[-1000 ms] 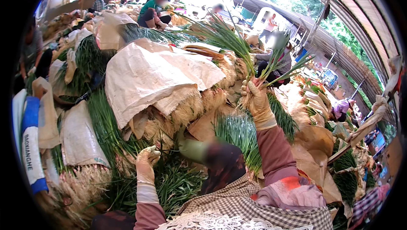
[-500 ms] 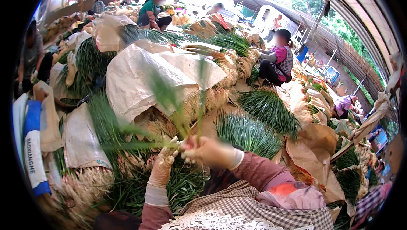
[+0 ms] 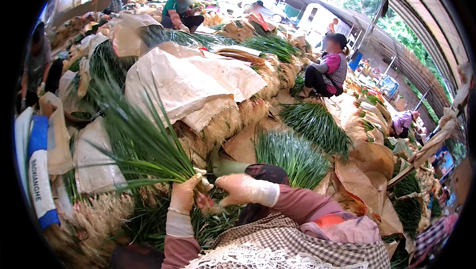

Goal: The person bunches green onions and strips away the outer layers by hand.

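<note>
My gloved left hand (image 3: 187, 192) is closed round a bunch of green onions (image 3: 157, 147). The long leaves fan up and to the left, and the pinkish root ends (image 3: 204, 202) stick out below the fist toward the right. Just right of those ends is my gloved right hand (image 3: 245, 189), its fingers a little bent and apart, with nothing visible in them. Loose green leaves (image 3: 218, 222) lie under both hands. A trimmed-looking heap of green onions (image 3: 290, 156) lies ahead to the right, on brown sheeting.
Pale sacking (image 3: 173, 83) covers piled onions ahead. At left are more rooty bunches (image 3: 101, 214) and a blue-and-white padded bar (image 3: 38, 165). A crouching co-worker (image 3: 327, 68) is beyond the right heap; another (image 3: 181, 11) sits farther back. A cloth-wrapped pole (image 3: 431, 142) slants at right.
The bunch, blurred and spread between both hands before, is now gathered in my left hand. My right hand has come away from it, slightly right and down.
</note>
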The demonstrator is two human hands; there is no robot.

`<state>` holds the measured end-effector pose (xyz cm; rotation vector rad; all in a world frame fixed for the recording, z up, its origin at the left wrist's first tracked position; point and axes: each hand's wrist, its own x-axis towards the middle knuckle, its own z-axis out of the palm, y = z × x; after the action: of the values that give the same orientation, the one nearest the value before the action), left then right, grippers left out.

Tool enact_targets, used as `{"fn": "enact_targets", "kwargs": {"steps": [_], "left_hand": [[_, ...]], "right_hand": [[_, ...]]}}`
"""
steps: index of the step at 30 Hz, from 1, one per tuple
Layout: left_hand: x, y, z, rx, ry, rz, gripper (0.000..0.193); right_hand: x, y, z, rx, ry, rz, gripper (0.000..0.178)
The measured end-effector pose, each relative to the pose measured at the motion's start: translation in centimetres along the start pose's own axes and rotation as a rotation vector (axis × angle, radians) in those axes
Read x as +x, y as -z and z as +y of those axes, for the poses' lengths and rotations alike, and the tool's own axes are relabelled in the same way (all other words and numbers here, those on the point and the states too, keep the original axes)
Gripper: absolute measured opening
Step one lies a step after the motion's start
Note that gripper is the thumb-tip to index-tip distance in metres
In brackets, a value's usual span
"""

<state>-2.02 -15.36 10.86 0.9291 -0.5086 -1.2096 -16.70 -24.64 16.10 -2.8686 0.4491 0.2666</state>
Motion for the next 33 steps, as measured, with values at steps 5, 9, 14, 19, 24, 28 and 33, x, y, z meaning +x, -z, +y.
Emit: {"fn": "enact_targets", "kwargs": {"steps": [5, 9, 14, 19, 24, 28, 33], "left_hand": [[-0.8, 0.1, -0.1, 0.269, 0.129, -0.245, 0.016], [-0.5, -0.2, -1.9, 0.430, 0.222, -0.265, 0.020], [-2.1, -2.6, -0.1, 0.270, 0.342, -0.459, 0.013], [-2.6, -2.8, -0.7, 0.376, 0.337, -0.604, 0.018], [-2.1, -3.9, 0.7, 0.011, 0.382, -0.549, 0.036], [-1.7, -0.2, 3.1, 0.169, 0.053, -0.301, 0.029], [0.2, 1.3, 1.4, -0.142, -0.117, 0.011, 0.022]], "right_hand": [[-1.5, 4.2, -3.9, -0.070, 0.485, 0.359, 0.048], [-0.1, 2.9, -2.0, -0.537, 0.609, 0.307, 0.050], [0.2, 3.0, 0.3, -0.552, 0.714, 0.305, 0.050], [1.9, 3.9, 0.9, -0.530, 0.889, 0.470, 0.024], [2.1, 6.9, 3.0, -0.836, 0.576, 0.398, 0.005], [0.7, 10.1, 11.4, -0.385, -0.040, 0.893, 0.017], [-8.0, 11.3, 21.7, 1.290, -0.457, 0.850, 0.014]]}}
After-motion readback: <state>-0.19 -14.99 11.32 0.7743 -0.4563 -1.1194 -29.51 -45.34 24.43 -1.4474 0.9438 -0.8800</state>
